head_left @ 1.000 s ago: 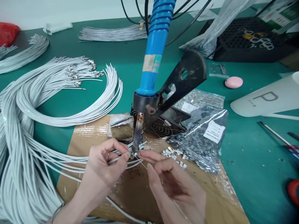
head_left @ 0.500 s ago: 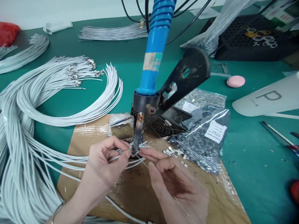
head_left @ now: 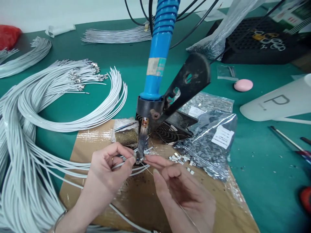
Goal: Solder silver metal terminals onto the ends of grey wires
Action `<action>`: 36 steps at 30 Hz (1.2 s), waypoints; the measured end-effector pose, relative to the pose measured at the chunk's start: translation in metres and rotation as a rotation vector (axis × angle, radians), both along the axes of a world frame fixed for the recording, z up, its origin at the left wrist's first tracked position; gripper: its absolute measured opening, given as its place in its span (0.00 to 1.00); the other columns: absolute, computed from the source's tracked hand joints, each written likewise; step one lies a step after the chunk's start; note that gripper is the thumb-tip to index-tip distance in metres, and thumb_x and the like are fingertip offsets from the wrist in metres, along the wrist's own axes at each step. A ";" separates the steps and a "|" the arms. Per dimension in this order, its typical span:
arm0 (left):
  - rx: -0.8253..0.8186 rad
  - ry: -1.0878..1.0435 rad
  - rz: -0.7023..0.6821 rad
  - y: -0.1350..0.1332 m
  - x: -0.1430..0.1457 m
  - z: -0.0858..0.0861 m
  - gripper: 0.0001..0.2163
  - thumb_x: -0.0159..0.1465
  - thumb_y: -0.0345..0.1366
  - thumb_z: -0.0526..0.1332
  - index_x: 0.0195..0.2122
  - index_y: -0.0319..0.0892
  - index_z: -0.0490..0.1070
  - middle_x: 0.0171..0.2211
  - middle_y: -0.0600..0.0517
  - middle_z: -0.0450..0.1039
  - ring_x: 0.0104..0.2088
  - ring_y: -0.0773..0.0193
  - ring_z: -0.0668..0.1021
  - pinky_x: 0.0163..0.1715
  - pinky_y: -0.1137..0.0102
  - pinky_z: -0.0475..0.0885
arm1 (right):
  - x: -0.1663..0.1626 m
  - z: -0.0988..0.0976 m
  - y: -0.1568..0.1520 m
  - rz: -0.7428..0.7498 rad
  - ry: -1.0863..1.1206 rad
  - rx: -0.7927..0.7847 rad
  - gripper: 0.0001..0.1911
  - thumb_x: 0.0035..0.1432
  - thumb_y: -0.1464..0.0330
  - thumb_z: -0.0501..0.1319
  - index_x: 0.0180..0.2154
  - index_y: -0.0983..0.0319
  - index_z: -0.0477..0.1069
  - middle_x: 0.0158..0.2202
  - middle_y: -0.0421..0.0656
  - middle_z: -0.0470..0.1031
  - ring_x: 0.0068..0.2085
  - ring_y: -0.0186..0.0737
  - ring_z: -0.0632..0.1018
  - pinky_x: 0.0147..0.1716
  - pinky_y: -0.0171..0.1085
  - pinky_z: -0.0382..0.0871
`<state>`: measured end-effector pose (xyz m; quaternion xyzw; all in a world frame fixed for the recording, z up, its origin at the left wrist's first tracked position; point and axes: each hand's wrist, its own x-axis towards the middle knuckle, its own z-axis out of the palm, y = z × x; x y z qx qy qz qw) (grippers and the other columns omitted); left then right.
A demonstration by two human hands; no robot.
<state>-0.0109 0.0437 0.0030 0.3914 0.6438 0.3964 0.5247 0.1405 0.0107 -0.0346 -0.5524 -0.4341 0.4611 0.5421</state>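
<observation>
A blue-handled soldering iron [head_left: 157, 53] points down in a black stand [head_left: 187, 81], its metal tip between my hands. My left hand [head_left: 114, 165] pinches a white cable [head_left: 119, 165] close to the tip; the cable end is mostly covered by my fingers. In my right hand [head_left: 184, 191] runs a thin solder wire [head_left: 147, 169], whose end reaches the tip from below right. The right fingertips come close to the tip, where a tiny metal piece shows but is too small to make out.
White cable bundles [head_left: 73, 124] fill the left side. Cardboard [head_left: 136, 204] covers the bench under my hands. To the right lie loose small metal pieces [head_left: 179, 158], a bag of dark parts [head_left: 206, 145], a pink egg-shaped object [head_left: 243, 85] and a white cup [head_left: 274, 100].
The soldering iron and stand have tilted or shifted slightly left in view. Both hands stay almost in place at the tip, with the right hand a touch further left.
</observation>
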 end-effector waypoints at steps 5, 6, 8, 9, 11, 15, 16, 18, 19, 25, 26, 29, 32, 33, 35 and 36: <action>0.003 0.018 -0.029 -0.003 -0.003 -0.005 0.08 0.61 0.34 0.70 0.27 0.40 0.75 0.29 0.53 0.77 0.19 0.75 0.65 0.20 0.79 0.56 | -0.001 0.001 0.000 -0.017 -0.004 -0.028 0.13 0.64 0.72 0.66 0.28 0.56 0.70 0.45 0.41 0.88 0.45 0.40 0.88 0.50 0.37 0.81; 0.004 0.011 -0.036 -0.004 -0.004 -0.006 0.08 0.61 0.34 0.70 0.27 0.40 0.75 0.30 0.53 0.79 0.19 0.76 0.65 0.20 0.79 0.55 | -0.001 0.001 0.000 -0.021 0.000 -0.031 0.12 0.64 0.72 0.66 0.28 0.56 0.71 0.45 0.41 0.88 0.45 0.40 0.88 0.50 0.37 0.81; 0.004 -0.008 -0.036 -0.004 -0.004 -0.008 0.07 0.61 0.33 0.70 0.27 0.40 0.75 0.32 0.52 0.81 0.19 0.76 0.65 0.20 0.78 0.55 | -0.002 0.001 0.000 -0.026 0.019 -0.031 0.12 0.64 0.72 0.67 0.27 0.56 0.71 0.45 0.41 0.88 0.45 0.40 0.88 0.50 0.37 0.81; 0.004 -0.017 -0.032 -0.004 -0.003 -0.008 0.07 0.61 0.33 0.70 0.27 0.40 0.75 0.33 0.51 0.81 0.19 0.76 0.65 0.20 0.78 0.56 | -0.002 0.001 0.000 -0.027 0.028 -0.029 0.12 0.64 0.72 0.67 0.27 0.56 0.71 0.45 0.41 0.88 0.45 0.40 0.87 0.50 0.37 0.81; 0.003 -0.022 -0.009 -0.004 -0.002 -0.009 0.07 0.61 0.33 0.70 0.26 0.40 0.75 0.34 0.51 0.82 0.20 0.75 0.66 0.20 0.78 0.57 | -0.002 0.001 0.000 -0.026 0.046 -0.019 0.13 0.64 0.71 0.67 0.27 0.56 0.71 0.44 0.43 0.88 0.46 0.41 0.87 0.50 0.37 0.80; 0.000 -0.027 0.002 -0.004 0.000 -0.008 0.07 0.60 0.33 0.70 0.26 0.40 0.75 0.33 0.51 0.83 0.20 0.75 0.66 0.21 0.78 0.57 | -0.002 0.001 0.001 -0.017 0.045 0.002 0.13 0.65 0.71 0.66 0.27 0.56 0.71 0.44 0.44 0.88 0.46 0.42 0.87 0.50 0.38 0.81; 0.004 -0.030 0.003 -0.004 0.000 -0.007 0.07 0.60 0.33 0.70 0.26 0.40 0.75 0.33 0.50 0.83 0.20 0.75 0.66 0.21 0.78 0.57 | -0.002 0.001 0.001 -0.014 0.034 -0.001 0.12 0.64 0.71 0.67 0.27 0.56 0.71 0.44 0.44 0.88 0.45 0.42 0.87 0.50 0.39 0.81; 0.008 -0.035 -0.004 -0.003 0.000 -0.006 0.07 0.58 0.32 0.71 0.26 0.40 0.75 0.32 0.50 0.83 0.20 0.75 0.66 0.20 0.78 0.57 | -0.002 0.001 0.001 -0.015 0.013 -0.007 0.12 0.64 0.72 0.67 0.28 0.56 0.71 0.45 0.43 0.88 0.44 0.42 0.88 0.49 0.39 0.81; 0.011 -0.031 -0.005 -0.003 0.000 -0.005 0.07 0.58 0.32 0.71 0.26 0.40 0.75 0.31 0.50 0.83 0.19 0.75 0.66 0.20 0.78 0.57 | -0.002 0.001 0.001 -0.017 0.006 -0.006 0.12 0.63 0.72 0.68 0.28 0.56 0.71 0.45 0.43 0.88 0.43 0.42 0.88 0.49 0.39 0.82; 0.012 -0.017 -0.017 -0.002 -0.002 -0.005 0.07 0.57 0.32 0.71 0.26 0.39 0.75 0.33 0.49 0.83 0.20 0.75 0.67 0.20 0.79 0.58 | -0.002 0.001 0.001 -0.008 -0.005 0.015 0.12 0.64 0.72 0.67 0.28 0.56 0.71 0.44 0.42 0.88 0.43 0.42 0.88 0.48 0.38 0.81; 0.008 -0.019 -0.024 -0.002 -0.002 -0.005 0.07 0.57 0.32 0.71 0.26 0.39 0.75 0.33 0.49 0.83 0.20 0.76 0.66 0.20 0.79 0.57 | -0.002 0.001 0.001 -0.004 -0.003 0.014 0.12 0.64 0.72 0.67 0.28 0.56 0.71 0.44 0.42 0.88 0.43 0.42 0.88 0.48 0.38 0.81; 0.007 -0.030 -0.006 -0.002 -0.001 -0.006 0.07 0.56 0.31 0.71 0.25 0.39 0.74 0.31 0.50 0.83 0.19 0.76 0.65 0.20 0.80 0.57 | -0.002 0.001 0.001 0.001 -0.001 0.005 0.12 0.64 0.72 0.67 0.28 0.56 0.71 0.45 0.41 0.88 0.44 0.40 0.88 0.50 0.36 0.80; 0.008 -0.040 0.021 -0.001 0.002 -0.006 0.07 0.55 0.30 0.71 0.25 0.38 0.74 0.31 0.50 0.83 0.19 0.77 0.66 0.20 0.81 0.57 | -0.002 0.002 0.001 -0.003 0.012 -0.010 0.13 0.64 0.71 0.67 0.27 0.56 0.71 0.44 0.40 0.88 0.45 0.39 0.87 0.50 0.35 0.79; 0.011 -0.043 0.022 -0.001 0.002 -0.006 0.07 0.55 0.30 0.71 0.25 0.38 0.74 0.31 0.50 0.83 0.19 0.77 0.66 0.20 0.81 0.57 | -0.003 0.002 0.000 -0.007 0.015 -0.016 0.13 0.64 0.72 0.67 0.27 0.56 0.71 0.44 0.40 0.88 0.45 0.39 0.87 0.50 0.35 0.79; 0.014 -0.046 0.032 -0.001 0.003 -0.006 0.07 0.55 0.30 0.72 0.25 0.38 0.74 0.31 0.50 0.82 0.19 0.77 0.66 0.20 0.81 0.57 | -0.003 0.003 0.000 -0.014 0.012 -0.029 0.13 0.64 0.72 0.67 0.27 0.56 0.71 0.44 0.41 0.88 0.45 0.39 0.87 0.50 0.36 0.79; 0.013 -0.045 0.035 -0.001 0.003 -0.006 0.07 0.55 0.29 0.72 0.25 0.38 0.74 0.31 0.51 0.82 0.19 0.77 0.66 0.20 0.81 0.57 | -0.003 0.003 0.000 -0.014 0.010 -0.035 0.13 0.64 0.72 0.67 0.27 0.56 0.72 0.44 0.41 0.88 0.45 0.39 0.87 0.50 0.36 0.79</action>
